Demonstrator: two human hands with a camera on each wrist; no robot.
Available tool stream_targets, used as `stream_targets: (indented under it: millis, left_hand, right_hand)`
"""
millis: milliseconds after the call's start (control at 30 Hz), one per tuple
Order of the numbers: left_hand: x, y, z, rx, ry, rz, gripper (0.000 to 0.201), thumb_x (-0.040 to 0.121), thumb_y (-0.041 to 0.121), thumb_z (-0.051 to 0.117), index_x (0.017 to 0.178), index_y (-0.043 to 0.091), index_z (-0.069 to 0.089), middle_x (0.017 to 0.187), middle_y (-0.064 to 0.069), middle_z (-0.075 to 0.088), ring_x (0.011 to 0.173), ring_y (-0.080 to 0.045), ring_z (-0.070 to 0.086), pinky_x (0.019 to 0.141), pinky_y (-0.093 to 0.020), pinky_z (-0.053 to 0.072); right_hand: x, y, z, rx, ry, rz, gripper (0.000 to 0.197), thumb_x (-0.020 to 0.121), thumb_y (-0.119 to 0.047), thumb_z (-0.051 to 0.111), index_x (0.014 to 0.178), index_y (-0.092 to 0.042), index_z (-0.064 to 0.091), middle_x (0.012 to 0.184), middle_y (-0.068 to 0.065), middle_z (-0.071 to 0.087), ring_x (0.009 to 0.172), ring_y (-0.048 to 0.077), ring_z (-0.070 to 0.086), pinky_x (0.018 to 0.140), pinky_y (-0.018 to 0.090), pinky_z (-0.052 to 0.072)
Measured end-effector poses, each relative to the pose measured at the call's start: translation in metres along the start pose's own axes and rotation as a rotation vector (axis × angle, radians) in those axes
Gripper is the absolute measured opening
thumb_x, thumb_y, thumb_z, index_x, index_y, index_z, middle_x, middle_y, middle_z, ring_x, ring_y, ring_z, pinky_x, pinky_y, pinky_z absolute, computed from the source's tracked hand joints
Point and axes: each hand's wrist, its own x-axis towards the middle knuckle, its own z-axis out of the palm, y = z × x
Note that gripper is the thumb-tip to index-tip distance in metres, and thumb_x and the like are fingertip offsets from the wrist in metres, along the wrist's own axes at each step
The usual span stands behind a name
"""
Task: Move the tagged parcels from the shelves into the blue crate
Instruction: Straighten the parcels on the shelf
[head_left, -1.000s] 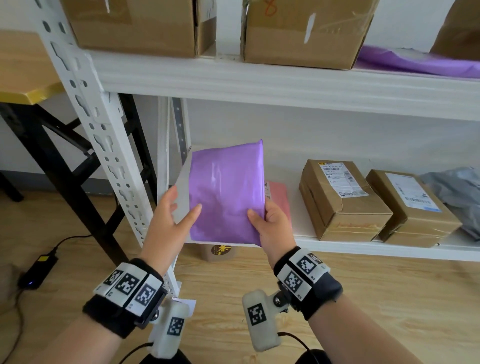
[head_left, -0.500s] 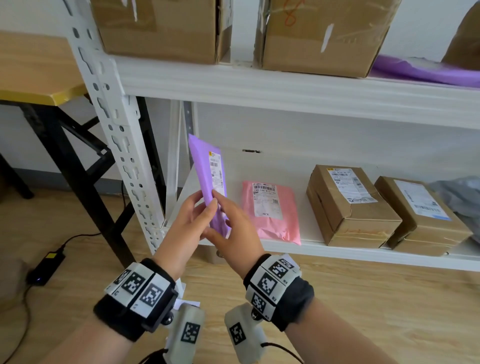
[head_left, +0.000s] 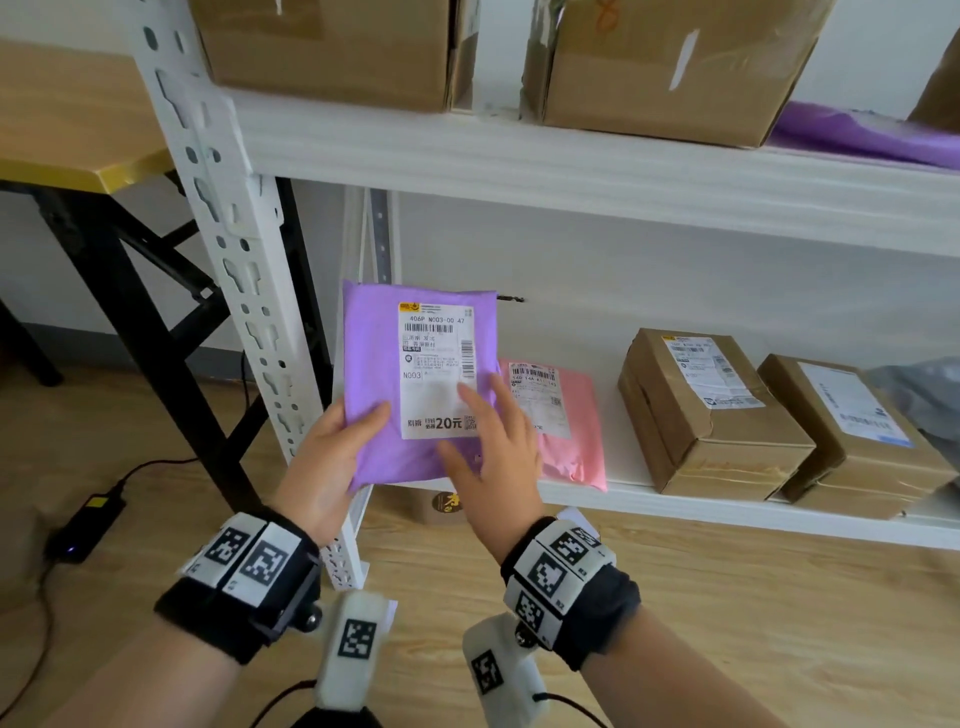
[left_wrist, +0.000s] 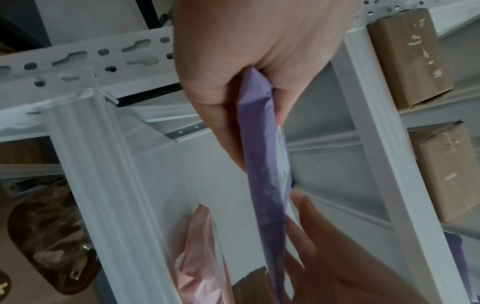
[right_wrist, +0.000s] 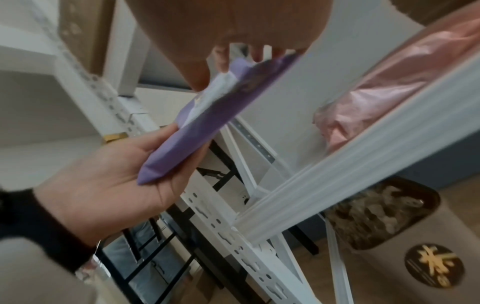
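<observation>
A purple parcel (head_left: 379, 364) stands upright in front of the lower shelf, its white shipping label (head_left: 436, 364) turned towards me. My left hand (head_left: 335, 452) grips its lower left corner, thumb on the front and fingers behind; the left wrist view shows the purple parcel (left_wrist: 262, 164) edge-on in that hand (left_wrist: 246, 51). My right hand (head_left: 493, 441) lies with straight, spread fingers on the lower right of the label side. In the right wrist view the parcel (right_wrist: 207, 119) sits between both hands. A pink labelled parcel (head_left: 566, 421) lies on the shelf behind. No blue crate is in view.
Two labelled brown boxes (head_left: 706, 410) (head_left: 852, 431) and a grey bag (head_left: 930, 395) sit further right on the lower shelf. Large cartons (head_left: 670, 62) and a purple mailer (head_left: 872, 135) fill the upper shelf. The white upright (head_left: 234, 249) stands left. A bin (right_wrist: 384, 222) is under the shelf.
The purple parcel has turned from its plain back, through edge-on, to label side facing me. My right hand let go of its edge and now lies flat on the front.
</observation>
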Motion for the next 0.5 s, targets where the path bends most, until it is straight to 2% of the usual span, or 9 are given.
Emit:
stream_targets:
  millis: [67,100,167,200,233,267,367,400,500]
  left_hand:
    - [0.004,0.003,-0.006,0.044,0.006,0.019,0.029,0.095,0.015,0.053,0.123,0.015,0.059,0.115,-0.009,0.070,0.105,-0.026,0.067,0.083,-0.038,0.058]
    - [0.007,0.004,-0.008,0.075,0.005,0.030,0.027,0.096,0.015,0.052,0.122,0.016,0.059,0.116,-0.009,0.070,0.106,-0.026,0.067,0.087,-0.041,0.056]
    - [0.013,0.005,-0.013,0.134,0.003,0.061,0.024,0.097,0.015,0.052,0.119,0.020,0.060,0.116,-0.009,0.070,0.107,-0.027,0.066,0.093,-0.048,0.052]
    - [0.017,0.004,-0.016,0.157,0.009,0.074,0.024,0.097,0.016,0.052,0.120,0.020,0.060,0.115,-0.008,0.070,0.107,-0.028,0.066,0.096,-0.050,0.050]
    - [0.021,0.002,-0.019,0.180,0.019,0.077,0.026,0.097,0.017,0.054,0.122,0.021,0.059,0.116,-0.007,0.070,0.108,-0.027,0.066,0.098,-0.052,0.048]
    - [0.025,0.000,-0.023,0.192,0.030,0.082,0.030,0.096,0.019,0.056,0.126,0.022,0.057,0.117,-0.005,0.069,0.109,-0.026,0.066,0.099,-0.053,0.047]
    - [0.036,-0.005,-0.032,0.239,0.047,0.071,0.060,0.080,0.040,0.071,0.136,0.031,0.050,0.128,0.000,0.063,0.118,-0.024,0.060,0.101,-0.054,0.045]
    - [0.041,-0.008,-0.034,0.273,0.053,0.073,0.066,0.076,0.045,0.073,0.136,0.034,0.048,0.130,0.001,0.062,0.119,-0.023,0.059,0.101,-0.053,0.045]
    - [0.045,-0.012,-0.034,0.401,0.075,0.135,0.060,0.086,0.029,0.069,0.138,0.036,0.041,0.131,0.002,0.059,0.120,-0.017,0.057,0.103,-0.048,0.045]
  right_hand:
    - [0.000,0.004,-0.002,0.086,0.005,0.047,0.060,0.088,-0.031,0.057,0.143,-0.035,0.034,0.159,-0.004,0.012,0.146,0.017,0.012,0.118,0.040,0.017]
    - [-0.001,0.006,-0.003,0.144,0.004,0.040,0.061,0.090,-0.022,0.061,0.140,-0.038,0.030,0.159,-0.002,0.011,0.146,0.015,0.012,0.116,0.026,0.019]
    - [-0.001,0.010,-0.004,0.275,-0.011,0.051,0.071,0.089,-0.007,0.064,0.137,-0.040,0.023,0.159,0.000,0.012,0.141,0.002,0.022,0.098,-0.001,0.025]
    - [-0.002,0.012,-0.003,0.334,-0.033,0.071,0.075,0.088,-0.003,0.064,0.139,-0.037,0.022,0.158,-0.004,0.013,0.130,-0.013,0.032,0.088,-0.003,0.031]
    - [-0.003,0.012,-0.003,0.383,-0.065,0.102,0.078,0.086,0.000,0.065,0.143,-0.032,0.022,0.156,-0.009,0.016,0.115,-0.022,0.039,0.083,-0.001,0.038]
    - [-0.003,0.013,-0.002,0.415,-0.085,0.128,0.080,0.086,0.001,0.066,0.145,-0.029,0.023,0.152,-0.012,0.021,0.107,-0.021,0.045,0.084,0.006,0.045]
    - [0.002,0.017,0.007,0.423,-0.087,0.199,0.070,0.086,0.001,0.066,0.142,-0.027,0.035,0.145,-0.006,0.040,0.124,0.014,0.050,0.099,0.040,0.049]
    - [0.005,0.017,0.009,0.426,-0.086,0.218,0.067,0.086,0.002,0.064,0.142,-0.024,0.037,0.143,-0.004,0.043,0.126,0.019,0.049,0.100,0.043,0.048]
    - [0.014,0.020,0.011,0.439,-0.101,0.262,0.066,0.088,0.007,0.060,0.145,-0.017,0.036,0.141,-0.005,0.043,0.121,0.009,0.053,0.093,0.039,0.053]
